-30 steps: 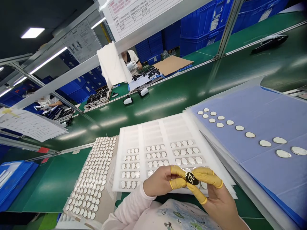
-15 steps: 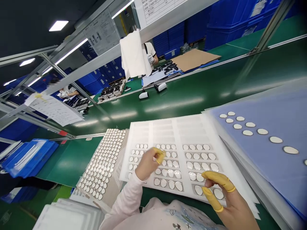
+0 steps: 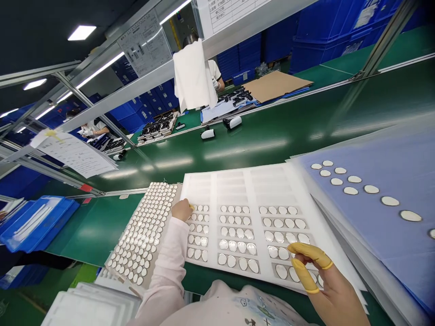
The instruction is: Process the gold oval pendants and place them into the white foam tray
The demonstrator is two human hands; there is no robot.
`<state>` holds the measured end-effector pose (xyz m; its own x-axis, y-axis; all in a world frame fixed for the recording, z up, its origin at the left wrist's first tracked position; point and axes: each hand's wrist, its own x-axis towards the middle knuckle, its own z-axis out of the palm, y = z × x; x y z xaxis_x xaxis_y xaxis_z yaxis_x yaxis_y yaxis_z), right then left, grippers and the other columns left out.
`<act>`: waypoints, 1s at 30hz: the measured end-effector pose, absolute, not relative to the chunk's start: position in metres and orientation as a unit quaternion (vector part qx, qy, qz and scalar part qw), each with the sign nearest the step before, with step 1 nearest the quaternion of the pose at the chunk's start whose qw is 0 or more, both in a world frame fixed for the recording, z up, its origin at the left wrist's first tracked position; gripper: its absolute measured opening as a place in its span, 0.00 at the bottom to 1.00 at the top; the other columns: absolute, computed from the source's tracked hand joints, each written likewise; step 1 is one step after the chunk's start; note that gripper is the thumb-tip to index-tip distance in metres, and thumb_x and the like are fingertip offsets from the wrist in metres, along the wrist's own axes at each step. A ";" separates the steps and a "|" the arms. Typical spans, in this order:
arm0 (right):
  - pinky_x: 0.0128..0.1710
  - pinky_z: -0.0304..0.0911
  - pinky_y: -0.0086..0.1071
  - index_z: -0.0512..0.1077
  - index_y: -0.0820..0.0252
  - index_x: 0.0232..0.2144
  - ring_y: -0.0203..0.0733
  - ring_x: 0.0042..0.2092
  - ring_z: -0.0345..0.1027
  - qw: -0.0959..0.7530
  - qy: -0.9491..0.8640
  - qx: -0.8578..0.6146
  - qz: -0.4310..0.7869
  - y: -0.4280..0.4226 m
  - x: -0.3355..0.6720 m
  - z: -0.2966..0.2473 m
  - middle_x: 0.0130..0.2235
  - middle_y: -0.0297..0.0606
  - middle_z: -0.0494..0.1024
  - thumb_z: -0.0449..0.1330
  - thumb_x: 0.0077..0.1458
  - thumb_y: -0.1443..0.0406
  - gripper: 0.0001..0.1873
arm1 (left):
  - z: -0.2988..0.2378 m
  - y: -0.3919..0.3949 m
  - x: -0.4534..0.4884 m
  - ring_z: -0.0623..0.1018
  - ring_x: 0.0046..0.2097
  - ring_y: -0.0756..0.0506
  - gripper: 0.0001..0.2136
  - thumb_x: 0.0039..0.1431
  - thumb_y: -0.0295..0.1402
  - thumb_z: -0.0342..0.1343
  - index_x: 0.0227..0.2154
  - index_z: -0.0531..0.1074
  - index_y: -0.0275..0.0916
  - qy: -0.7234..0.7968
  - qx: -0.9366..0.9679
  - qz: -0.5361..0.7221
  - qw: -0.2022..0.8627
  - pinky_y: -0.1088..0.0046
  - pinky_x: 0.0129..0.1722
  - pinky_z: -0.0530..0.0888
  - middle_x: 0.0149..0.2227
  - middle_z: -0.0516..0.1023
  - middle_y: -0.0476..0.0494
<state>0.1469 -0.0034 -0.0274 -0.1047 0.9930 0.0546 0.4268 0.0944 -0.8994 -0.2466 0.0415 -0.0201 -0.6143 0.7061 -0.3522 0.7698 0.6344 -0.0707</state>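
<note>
My left hand (image 3: 181, 210) reaches to the top of the left column of the white foam tray (image 3: 238, 181). Its fingers are curled onto the first row of silver oval discs (image 3: 203, 208). A yellow finger cot just shows, and what the fingers pinch is hidden. My right hand (image 3: 319, 283) hovers over the tray's near right corner. It wears yellow cots on thumb and forefinger, which are held apart with nothing between them. Rows of silver discs fill the tray's nearer pockets. A sheet of many small round discs (image 3: 146, 226) lies just left of the tray.
A blue sheet (image 3: 390, 154) carrying a line of oval discs lies to the right. Beyond the tray runs a green conveyor belt (image 3: 272, 136) with two white-and-black devices (image 3: 208, 133). Blue bins (image 3: 34, 222) and stacked white trays (image 3: 91, 308) sit at left. Other people work across the belt.
A second ago both hands pinched a black oval badge together. My left hand has since swept left across the tray to its far column, while my right hand stayed near the right corner, now empty.
</note>
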 end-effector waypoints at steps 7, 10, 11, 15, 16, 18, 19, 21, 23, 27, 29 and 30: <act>0.31 0.69 0.33 0.71 0.48 0.48 0.48 0.42 0.74 0.371 -0.626 -0.561 0.393 -0.005 0.148 -0.026 0.39 0.37 0.78 0.55 0.62 0.51 0.16 | -0.014 0.040 -0.262 0.78 0.48 0.42 0.15 0.66 0.39 0.57 0.51 0.72 0.36 0.884 0.423 -0.103 0.173 0.58 0.47 0.78 0.51 0.76 0.39; 0.36 0.72 0.34 0.72 0.49 0.47 0.46 0.40 0.76 0.386 -0.647 -0.543 0.370 -0.001 0.152 -0.037 0.38 0.36 0.79 0.56 0.62 0.52 0.16 | -0.007 0.027 -0.256 0.78 0.42 0.45 0.11 0.68 0.38 0.54 0.45 0.73 0.35 0.888 0.427 -0.070 0.157 0.63 0.43 0.77 0.44 0.78 0.42; 0.36 0.72 0.34 0.72 0.49 0.47 0.46 0.40 0.77 0.396 -0.653 -0.535 0.361 0.001 0.153 -0.040 0.38 0.35 0.79 0.56 0.62 0.53 0.15 | -0.004 0.024 -0.252 0.78 0.40 0.46 0.10 0.69 0.36 0.52 0.43 0.73 0.36 0.888 0.431 -0.055 0.150 0.66 0.41 0.76 0.41 0.78 0.43; 0.38 0.72 0.34 0.72 0.51 0.45 0.41 0.35 0.75 0.431 -0.671 -0.512 0.319 0.011 0.157 -0.043 0.32 0.32 0.76 0.56 0.64 0.57 0.10 | 0.012 0.021 -0.229 0.76 0.36 0.46 0.10 0.67 0.28 0.45 0.36 0.72 0.39 0.869 0.478 0.007 0.126 0.72 0.35 0.69 0.34 0.79 0.44; 0.38 0.73 0.34 0.72 0.52 0.45 0.41 0.34 0.74 0.434 -0.677 -0.508 0.309 0.015 0.159 -0.042 0.31 0.32 0.75 0.56 0.64 0.59 0.09 | 0.016 0.024 -0.223 0.76 0.36 0.45 0.10 0.66 0.27 0.45 0.37 0.72 0.39 0.858 0.498 0.021 0.124 0.72 0.35 0.68 0.33 0.79 0.44; 0.39 0.73 0.33 0.71 0.53 0.44 0.40 0.34 0.74 0.440 -0.683 -0.510 0.282 0.022 0.166 -0.041 0.31 0.32 0.75 0.56 0.64 0.61 0.08 | 0.025 0.036 -0.205 0.76 0.36 0.45 0.10 0.64 0.27 0.45 0.38 0.72 0.40 0.826 0.547 0.049 0.126 0.73 0.35 0.68 0.34 0.79 0.45; 0.39 0.73 0.33 0.71 0.53 0.44 0.39 0.34 0.74 0.441 -0.686 -0.514 0.264 0.026 0.171 -0.041 0.32 0.32 0.75 0.56 0.64 0.61 0.08 | 0.029 0.045 -0.195 0.76 0.36 0.46 0.11 0.63 0.26 0.45 0.39 0.72 0.40 0.806 0.574 0.061 0.132 0.73 0.36 0.68 0.34 0.79 0.46; 0.39 0.73 0.34 0.71 0.54 0.45 0.40 0.34 0.74 0.440 -0.686 -0.537 0.217 0.033 0.187 -0.043 0.34 0.34 0.77 0.55 0.64 0.61 0.09 | 0.035 0.064 -0.167 0.75 0.35 0.46 0.11 0.61 0.26 0.45 0.39 0.73 0.41 0.754 0.634 0.077 0.151 0.73 0.36 0.68 0.34 0.79 0.48; 0.41 0.73 0.36 0.71 0.55 0.46 0.41 0.37 0.76 0.395 -0.683 -0.591 0.167 0.039 0.209 -0.048 0.39 0.37 0.79 0.53 0.64 0.61 0.11 | 0.038 0.086 -0.134 0.75 0.35 0.46 0.11 0.61 0.27 0.46 0.37 0.74 0.41 0.693 0.695 0.084 0.174 0.74 0.36 0.69 0.33 0.79 0.49; 0.46 0.72 0.42 0.73 0.60 0.45 0.51 0.48 0.75 0.265 -0.645 -0.708 0.110 0.053 0.261 -0.056 0.48 0.48 0.80 0.53 0.62 0.66 0.13 | 0.033 0.131 -0.053 0.75 0.35 0.47 0.10 0.60 0.28 0.48 0.34 0.75 0.41 0.563 0.793 0.076 0.220 0.75 0.36 0.69 0.32 0.79 0.50; 0.49 0.69 0.46 0.73 0.65 0.47 0.57 0.51 0.73 0.245 -0.610 -0.748 0.093 0.062 0.283 -0.058 0.49 0.55 0.78 0.51 0.63 0.67 0.15 | 0.025 0.153 -0.009 0.75 0.33 0.47 0.10 0.59 0.27 0.48 0.33 0.75 0.41 0.509 0.825 0.063 0.236 0.75 0.35 0.70 0.31 0.79 0.50; 0.49 0.68 0.47 0.72 0.68 0.49 0.59 0.51 0.73 0.233 -0.591 -0.767 0.086 0.068 0.293 -0.059 0.49 0.58 0.78 0.51 0.64 0.67 0.16 | 0.020 0.162 0.014 0.75 0.34 0.47 0.10 0.60 0.27 0.49 0.33 0.76 0.41 0.485 0.839 0.058 0.240 0.74 0.35 0.70 0.32 0.79 0.50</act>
<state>0.2926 0.0676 -0.0591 0.2860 0.9473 0.1443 0.8674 -0.1919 -0.4592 0.0137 0.1622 0.0203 0.5233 0.8413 -0.1357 0.7857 -0.4146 0.4592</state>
